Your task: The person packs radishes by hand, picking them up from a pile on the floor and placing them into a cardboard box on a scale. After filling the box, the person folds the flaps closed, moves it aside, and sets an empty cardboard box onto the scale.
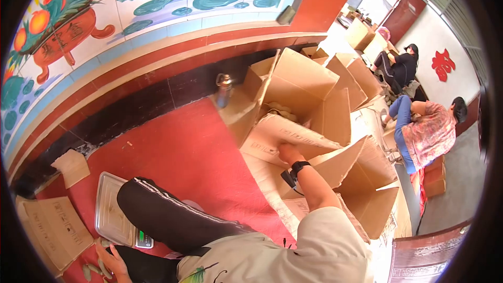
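My right hand [289, 153], with a black watch [299, 166] on its wrist, is closed at the outer side of an open cardboard box [306, 81]. Its fingertips are hidden against the cardboard. Inside that box lie several pale, rounded things [282, 111]. Down at the lower left, my left hand [114, 263] is curled around a grey-green, elongated piece [104, 268], partly cut off by the view. Similar pieces [90, 270] lie on the red carpet beside it. Close to this hand is a scale [110, 207] with a metal platform and a lit green display.
More open cardboard boxes [367, 178] stand at my right. A flattened carton [55, 230] lies left of the scale. A metal flask [223, 90] is by the painted tile wall [173, 15]. Two people sit at the right, one in a patterned shirt [430, 133], another in black [403, 68].
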